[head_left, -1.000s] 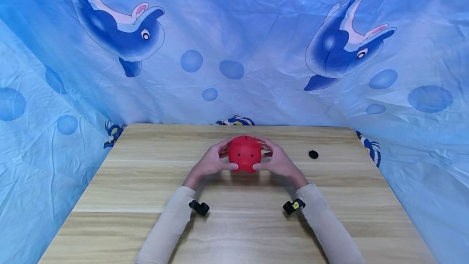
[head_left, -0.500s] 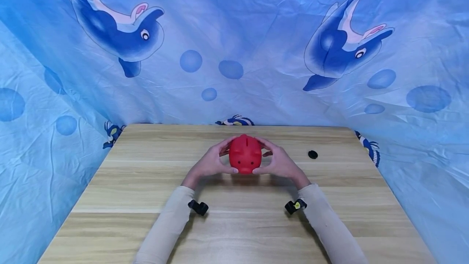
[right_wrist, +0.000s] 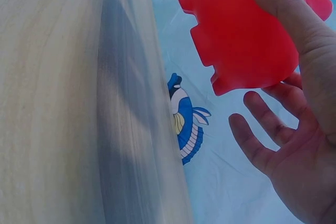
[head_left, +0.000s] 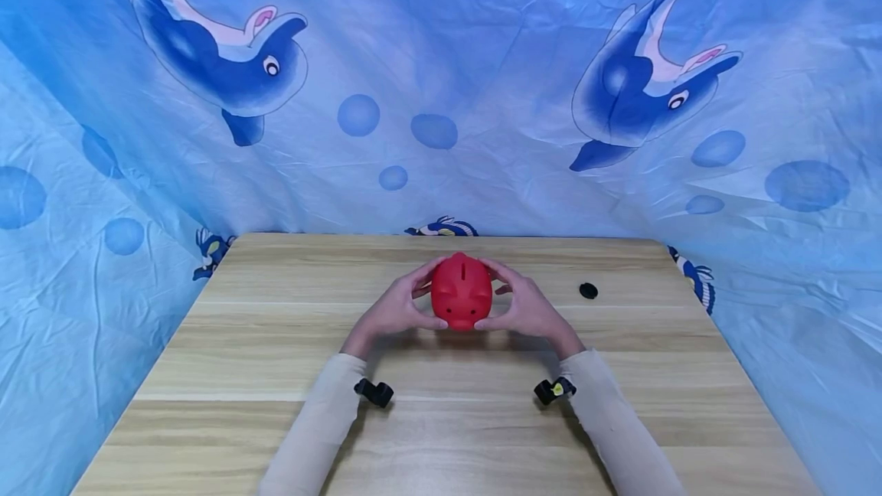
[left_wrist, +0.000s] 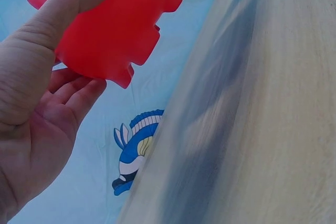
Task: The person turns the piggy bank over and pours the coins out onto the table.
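Red piggy bank (head_left: 462, 293) is tipped further snout-down than a second ago, slot (head_left: 464, 272) showing more. Left hand (head_left: 394, 310) and right hand (head_left: 529, 311) grip its smooth, rounded sides above the wood-grain table (head_left: 455, 435); round black disc (head_left: 589, 291) lies right.

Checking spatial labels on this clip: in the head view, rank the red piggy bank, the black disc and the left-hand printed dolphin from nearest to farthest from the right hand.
1. Red piggy bank: touching the right hand, on its left.
2. Black disc: on the table, right of that hand.
3. Printed dolphin: on the backdrop, upper left.
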The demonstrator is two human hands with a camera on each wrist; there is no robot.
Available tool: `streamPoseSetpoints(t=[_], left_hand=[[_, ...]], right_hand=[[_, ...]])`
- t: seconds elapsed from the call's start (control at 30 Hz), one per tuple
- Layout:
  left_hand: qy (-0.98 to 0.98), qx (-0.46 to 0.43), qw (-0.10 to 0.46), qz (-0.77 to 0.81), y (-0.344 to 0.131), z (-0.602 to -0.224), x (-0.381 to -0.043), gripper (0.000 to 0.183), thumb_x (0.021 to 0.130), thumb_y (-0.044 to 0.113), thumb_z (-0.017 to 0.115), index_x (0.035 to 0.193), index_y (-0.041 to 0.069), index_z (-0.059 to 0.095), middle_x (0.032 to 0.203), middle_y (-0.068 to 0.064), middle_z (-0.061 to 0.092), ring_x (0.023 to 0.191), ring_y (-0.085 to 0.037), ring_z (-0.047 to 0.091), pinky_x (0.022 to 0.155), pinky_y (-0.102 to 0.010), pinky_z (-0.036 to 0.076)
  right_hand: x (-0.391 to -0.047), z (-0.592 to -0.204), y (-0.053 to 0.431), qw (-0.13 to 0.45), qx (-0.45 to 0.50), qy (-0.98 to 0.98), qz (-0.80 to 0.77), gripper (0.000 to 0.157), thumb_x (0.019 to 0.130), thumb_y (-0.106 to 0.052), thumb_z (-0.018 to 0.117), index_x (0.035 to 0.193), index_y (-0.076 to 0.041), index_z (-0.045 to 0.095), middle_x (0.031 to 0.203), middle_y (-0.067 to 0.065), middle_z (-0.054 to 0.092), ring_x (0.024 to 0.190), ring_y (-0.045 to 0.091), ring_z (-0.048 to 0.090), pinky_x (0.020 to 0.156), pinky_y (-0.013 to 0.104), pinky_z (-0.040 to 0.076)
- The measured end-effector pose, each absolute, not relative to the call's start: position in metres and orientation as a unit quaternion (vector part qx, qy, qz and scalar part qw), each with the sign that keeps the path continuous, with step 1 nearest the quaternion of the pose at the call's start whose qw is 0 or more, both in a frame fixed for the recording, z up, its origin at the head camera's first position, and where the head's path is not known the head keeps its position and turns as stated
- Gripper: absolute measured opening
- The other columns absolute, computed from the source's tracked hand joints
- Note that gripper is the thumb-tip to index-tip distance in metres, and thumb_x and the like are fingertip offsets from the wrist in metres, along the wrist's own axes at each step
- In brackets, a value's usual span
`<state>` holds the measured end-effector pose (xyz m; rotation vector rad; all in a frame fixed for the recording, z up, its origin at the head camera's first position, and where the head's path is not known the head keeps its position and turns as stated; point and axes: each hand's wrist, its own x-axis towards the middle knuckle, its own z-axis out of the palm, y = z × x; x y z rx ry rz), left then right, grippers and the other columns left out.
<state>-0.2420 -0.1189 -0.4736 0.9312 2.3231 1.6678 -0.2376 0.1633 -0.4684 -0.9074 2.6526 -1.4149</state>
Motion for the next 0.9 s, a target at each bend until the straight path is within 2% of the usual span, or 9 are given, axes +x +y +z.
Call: streamPoseSetpoints(t=[0.23,0.43,0.67,0.9], left_hand=[[0.766,0.314,0.061,0.558,-0.1196,-0.4730,-0.2421,0.105,0.073,0.018,0.094,0.159,0.031,0.035,0.156,0.004,0.044,0.141,-0.024,0.047,0.109,-0.054,0.047],[0.768,0.317,0.053,0.554,-0.1194,-0.4731,-0.2431,0.105,0.073,0.018,0.095,0.158,0.031,0.036,0.156,0.004,0.045,0.141,-0.024,0.047,0.110,-0.051,0.047],[0.767,0.316,0.054,0.556,-0.1188,-0.4700,-0.2424,0.106,0.071,0.019,0.095,0.157,0.036,0.036,0.155,0.006,0.045,0.141,-0.023,0.046,0.109,-0.053,0.048],[0.770,0.315,0.048,0.552,-0.1184,-0.4669,-0.2403,0.106,0.071,0.018,0.095,0.158,0.035,0.036,0.156,0.005,0.044,0.142,-0.024,0.045,0.110,-0.053,0.046]], right_hand=[[-0.2372,-0.4672,0.1621,-0.009,-0.288,0.847,-0.446,0.107,0.065,-0.038,0.097,0.156,-0.027,0.040,0.144,-0.001,0.054,0.126,0.024,0.054,0.093,0.054,0.057],[-0.2376,-0.4662,0.1619,-0.016,-0.291,0.853,-0.433,0.107,0.065,-0.038,0.097,0.156,-0.029,0.039,0.144,-0.002,0.054,0.126,0.022,0.054,0.093,0.050,0.058],[-0.2373,-0.4642,0.1623,-0.018,-0.290,0.855,-0.430,0.108,0.066,-0.038,0.097,0.156,-0.030,0.038,0.145,-0.001,0.053,0.127,0.023,0.053,0.093,0.054,0.057],[-0.2360,-0.4600,0.1627,-0.013,-0.291,0.850,-0.439,0.107,0.066,-0.038,0.097,0.155,-0.030,0.039,0.145,-0.001,0.053,0.128,0.025,0.053,0.093,0.058,0.056]])
